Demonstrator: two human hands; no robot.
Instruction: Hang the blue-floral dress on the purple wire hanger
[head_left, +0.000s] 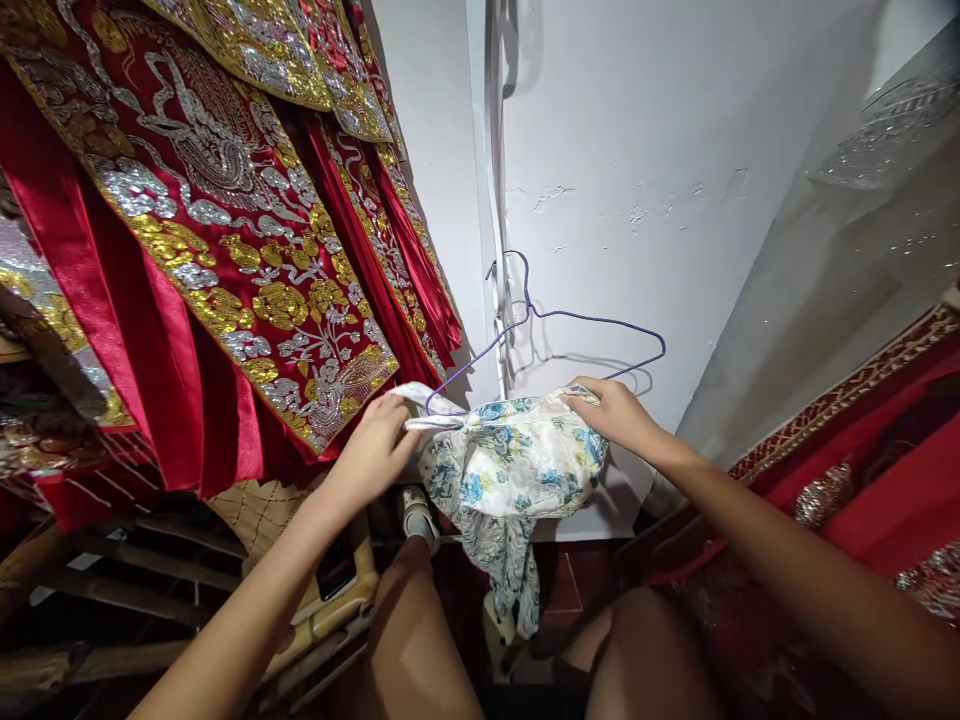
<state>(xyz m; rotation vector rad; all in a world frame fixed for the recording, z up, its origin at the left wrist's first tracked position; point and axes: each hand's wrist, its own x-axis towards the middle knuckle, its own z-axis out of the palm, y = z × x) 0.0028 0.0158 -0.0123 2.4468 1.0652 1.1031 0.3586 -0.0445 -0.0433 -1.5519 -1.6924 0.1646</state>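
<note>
A white garment [525,465] with blue and green flowers hangs bunched between my hands, its lower end trailing down in a twisted bundle. My left hand [382,440] is closed on the garment's white strap or edge at the left. At the right, my right hand [606,408] pinches its upper edge. A purple wire hanger [592,318] stands behind the garment, its hook up by a narrow white strip on the wall. The hanger's left corner lies inside the loop of white fabric near my left fingers. Its lower bar is mostly hidden by the cloth.
Red costumes [277,240] with gold and silver embroidery hang at the left. A bamboo chair [330,620] below them bears a dark phone [337,572]. Scuffed white wall [630,150] rises ahead. Clear plastic sheeting [847,240] and more red fabric [892,480] are at the right.
</note>
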